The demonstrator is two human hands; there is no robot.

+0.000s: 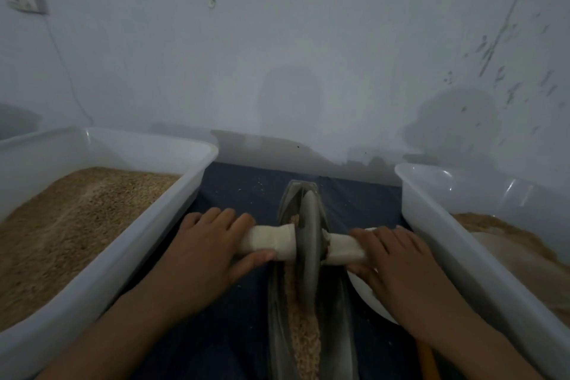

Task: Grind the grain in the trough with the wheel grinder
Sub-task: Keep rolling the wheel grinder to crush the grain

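Observation:
A narrow dark metal trough [279, 311] runs away from me on a dark blue cloth. Tan grain [303, 339] lies along its groove. A grey wheel grinder [309, 244] stands on edge in the groove, on a cloth-wrapped axle [271, 241]. My left hand [203, 250] grips the axle's left end. My right hand [391, 259] grips its right end. The wheel sits about midway along the trough, and grain shows before and behind it.
A white plastic tub [172, 216] full of grain stands at the left. Another white tub [438, 234] at the right holds browner ground meal. A white bowl [367, 296] lies under my right hand. The pale wall is close behind.

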